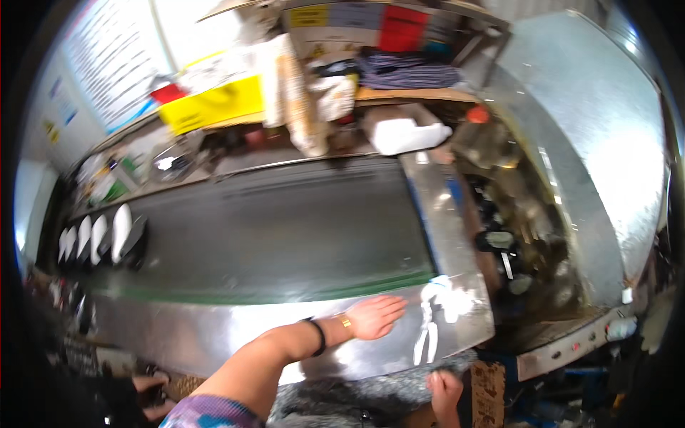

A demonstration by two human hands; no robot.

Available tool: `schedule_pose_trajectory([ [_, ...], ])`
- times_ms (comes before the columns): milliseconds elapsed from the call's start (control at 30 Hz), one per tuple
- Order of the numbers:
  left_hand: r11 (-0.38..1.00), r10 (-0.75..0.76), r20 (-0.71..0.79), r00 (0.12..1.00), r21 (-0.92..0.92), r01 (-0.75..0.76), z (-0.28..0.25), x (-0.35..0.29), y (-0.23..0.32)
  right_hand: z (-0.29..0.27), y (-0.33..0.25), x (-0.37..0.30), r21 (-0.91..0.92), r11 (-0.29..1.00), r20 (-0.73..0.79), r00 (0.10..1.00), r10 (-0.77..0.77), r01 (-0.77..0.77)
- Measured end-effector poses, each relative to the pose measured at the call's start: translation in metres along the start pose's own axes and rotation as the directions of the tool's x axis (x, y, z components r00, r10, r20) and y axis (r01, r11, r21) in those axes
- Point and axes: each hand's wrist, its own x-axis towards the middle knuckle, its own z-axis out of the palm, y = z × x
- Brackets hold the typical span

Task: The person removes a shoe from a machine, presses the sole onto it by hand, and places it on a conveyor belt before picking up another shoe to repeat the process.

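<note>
My left hand [377, 318] lies over the shiny metal ledge at the belt's front edge, fingers stretched out and nothing in them. A gold watch [346, 324] and a black band [317, 337] circle that wrist. Just right of its fingertips, a thin white two-pronged thing [425, 341] lies on the metal, partly lost in glare. My right hand [445, 390] is low by my lap, below the ledge, with curled fingers; their inside is hidden. On the dark conveyor belt [285, 228], several white and dark sole-shaped pieces [123, 232] stand in a row at the far left.
Behind the belt runs a shelf with a yellow panel [214, 103], a hanging pale cloth [289, 100], folded striped cloth [407, 70] and a white container [407, 132]. To the right are a cluttered brown trough [531, 250] and a large metal hood [592, 121]. Another person's hands [153, 392] show at lower left.
</note>
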Motion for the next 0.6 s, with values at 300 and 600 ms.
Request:
schedule_pose_trajectory([
  [300, 0.937, -0.347, 0.094, 0.933, -0.005, 0.349, -0.004, -0.073, 0.054, 0.076, 0.002, -0.049, -0.486, 0.720, 0.134, 0.857, -0.498, 0.495],
  [600, 0.297, -0.775, -0.432, 0.460, 0.394, 0.870, -0.166, -0.307, 0.002, 0.077, 0.016, -0.055, -0.484, 0.644, 0.090, 0.766, -0.637, 0.592],
])
